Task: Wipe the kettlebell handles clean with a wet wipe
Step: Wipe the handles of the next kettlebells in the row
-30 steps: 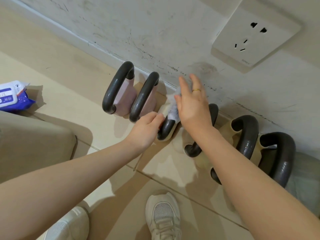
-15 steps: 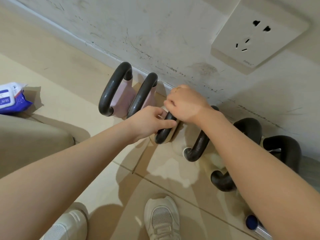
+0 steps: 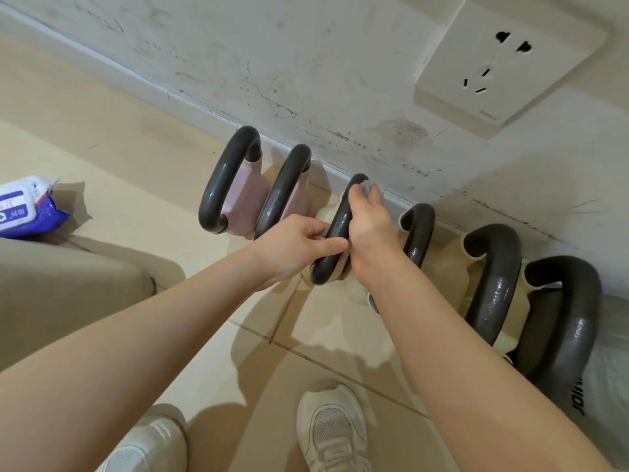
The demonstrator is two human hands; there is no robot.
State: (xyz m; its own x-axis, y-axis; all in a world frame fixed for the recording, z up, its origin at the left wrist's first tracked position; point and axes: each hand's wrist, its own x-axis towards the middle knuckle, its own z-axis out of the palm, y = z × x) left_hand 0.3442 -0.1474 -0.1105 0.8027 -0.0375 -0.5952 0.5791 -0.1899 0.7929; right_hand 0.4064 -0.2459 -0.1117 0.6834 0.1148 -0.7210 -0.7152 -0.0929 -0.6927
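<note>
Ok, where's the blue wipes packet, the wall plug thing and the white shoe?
Blue wet-wipe packet (image 3: 25, 207), head view, its white label.
White wall socket (image 3: 503, 66), head view, its faceplate.
White mesh sneaker (image 3: 332, 429), head view, its toe.

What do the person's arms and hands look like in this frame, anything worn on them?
Both forearms are bare up to the frame edge, with no sleeves, watch or bracelet showing. The left hand and right hand wear no gloves. No ring shows on either hand in this view, though some fingers are hidden. Below, the person wears white mesh sneakers.
</note>
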